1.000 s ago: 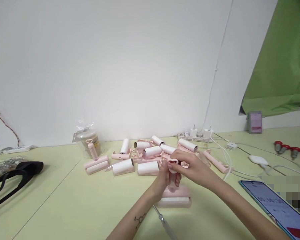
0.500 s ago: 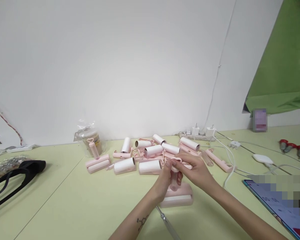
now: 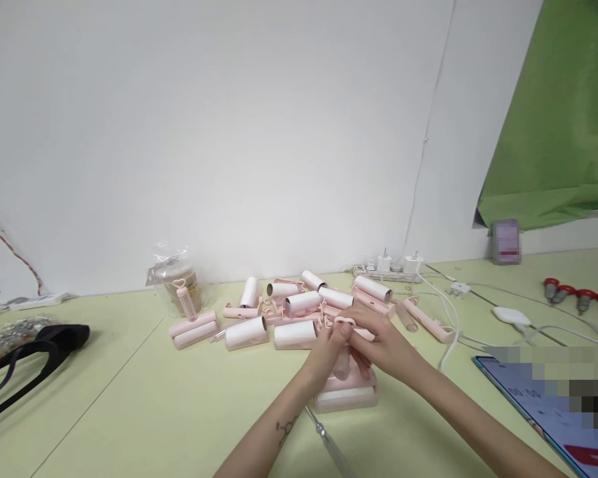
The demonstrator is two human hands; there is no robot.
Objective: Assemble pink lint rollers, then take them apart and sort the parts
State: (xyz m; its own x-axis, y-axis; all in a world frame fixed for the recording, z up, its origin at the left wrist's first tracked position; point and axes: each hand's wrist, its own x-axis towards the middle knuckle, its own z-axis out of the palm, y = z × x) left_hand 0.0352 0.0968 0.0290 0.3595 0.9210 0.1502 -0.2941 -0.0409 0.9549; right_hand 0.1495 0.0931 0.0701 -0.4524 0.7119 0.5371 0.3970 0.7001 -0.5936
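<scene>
A pink lint roller [image 3: 347, 394] stands on the pale green table [image 3: 154, 411], its translucent pink handle [image 3: 342, 364] pointing up and ending in a heart-shaped loop. My left hand [image 3: 325, 356] is closed round the handle from the left. My right hand [image 3: 383, 345] grips the handle's top from the right, fingers curled over the loop. Both hands touch each other above the roller's base.
Behind my hands lies a pile of white rolls and pink holders [image 3: 299, 307]. An assembled roller [image 3: 192, 326] stands left, by a wrapped jar [image 3: 179, 282]. A screwdriver [image 3: 329, 446] lies near my left forearm. A phone [image 3: 553, 415], cables and a power strip [image 3: 389, 272] are right; a black bag [image 3: 34, 348] left.
Both hands have lowered slightly with the handle, pressing it down toward the roller base. My right fingers have closed further over the heart-shaped top.
</scene>
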